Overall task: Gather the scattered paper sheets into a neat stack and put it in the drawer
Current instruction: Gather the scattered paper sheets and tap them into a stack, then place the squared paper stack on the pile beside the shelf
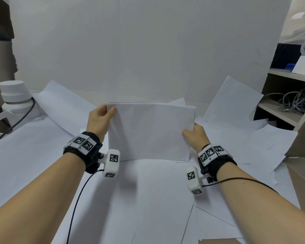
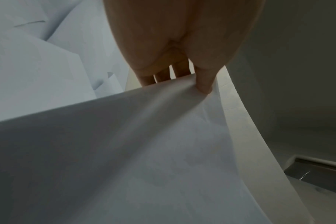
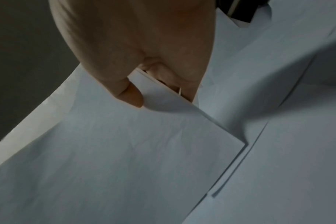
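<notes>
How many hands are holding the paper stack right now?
2. The left hand pinches the upper left corner of the paper stack; the right hand grips its right edge lower down.

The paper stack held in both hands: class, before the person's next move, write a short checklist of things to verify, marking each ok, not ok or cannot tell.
1. Left hand grips the paper stack at its upper left corner, thumb in front: ok.
2. Right hand pinches the stack's right edge: ok.
3. Stack stands on its bottom edge on the paper-covered table: ok.
4. Edges flush: not ok; one sheet's corner sticks up behind.
5. All sheets gathered: not ok; loose sheets lie to the right.
6. Drawer open and ready: cannot tell; none is in view.
</notes>
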A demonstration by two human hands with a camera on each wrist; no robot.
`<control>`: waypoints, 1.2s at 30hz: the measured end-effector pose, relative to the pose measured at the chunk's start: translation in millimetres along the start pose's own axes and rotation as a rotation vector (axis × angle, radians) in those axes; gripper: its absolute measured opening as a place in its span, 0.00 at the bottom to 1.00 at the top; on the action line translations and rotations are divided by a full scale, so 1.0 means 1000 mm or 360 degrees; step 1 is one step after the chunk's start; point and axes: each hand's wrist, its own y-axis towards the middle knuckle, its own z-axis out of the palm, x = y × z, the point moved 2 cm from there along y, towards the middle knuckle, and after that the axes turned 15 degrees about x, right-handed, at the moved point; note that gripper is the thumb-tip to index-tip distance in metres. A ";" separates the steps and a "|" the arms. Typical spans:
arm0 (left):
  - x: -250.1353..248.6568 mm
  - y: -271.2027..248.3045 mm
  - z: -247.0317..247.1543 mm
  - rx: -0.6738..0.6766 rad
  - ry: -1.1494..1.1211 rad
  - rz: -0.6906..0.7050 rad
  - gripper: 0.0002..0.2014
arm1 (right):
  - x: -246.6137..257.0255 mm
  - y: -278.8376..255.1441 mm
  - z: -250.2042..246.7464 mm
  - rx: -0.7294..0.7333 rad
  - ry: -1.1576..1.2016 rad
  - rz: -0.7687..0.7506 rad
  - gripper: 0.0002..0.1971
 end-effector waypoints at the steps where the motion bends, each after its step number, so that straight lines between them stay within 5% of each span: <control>1: 0.000 0.000 0.001 0.0018 0.0005 -0.0025 0.06 | 0.002 -0.003 0.000 0.0026 -0.0068 -0.0019 0.09; 6: -0.008 -0.002 0.009 -0.0045 0.0156 -0.0089 0.14 | 0.019 -0.026 -0.003 -0.0021 -0.0195 -0.0163 0.14; 15: -0.098 0.004 0.061 0.0008 0.0096 0.0145 0.16 | 0.064 -0.090 -0.059 -0.0319 -0.0157 -0.0419 0.13; 22: -0.083 -0.035 0.133 0.0180 -0.0022 -0.0387 0.53 | 0.031 -0.133 -0.131 -0.0777 0.0425 -0.0315 0.22; 24: -0.079 -0.058 0.168 0.0302 -0.0300 -0.0597 0.46 | 0.021 -0.150 -0.144 -0.0873 0.0552 -0.0247 0.23; 26: -0.080 -0.085 0.209 0.0559 -0.0721 -0.0790 0.39 | 0.027 -0.181 -0.144 -0.0916 0.0689 -0.0213 0.12; 30: -0.088 -0.111 0.283 0.0767 -0.1128 -0.0657 0.13 | 0.014 -0.221 -0.160 -0.0919 0.0855 -0.0202 0.13; 36: -0.095 -0.127 0.354 0.0753 -0.0838 -0.0367 0.22 | -0.020 -0.267 -0.215 -0.0914 0.1032 -0.0188 0.10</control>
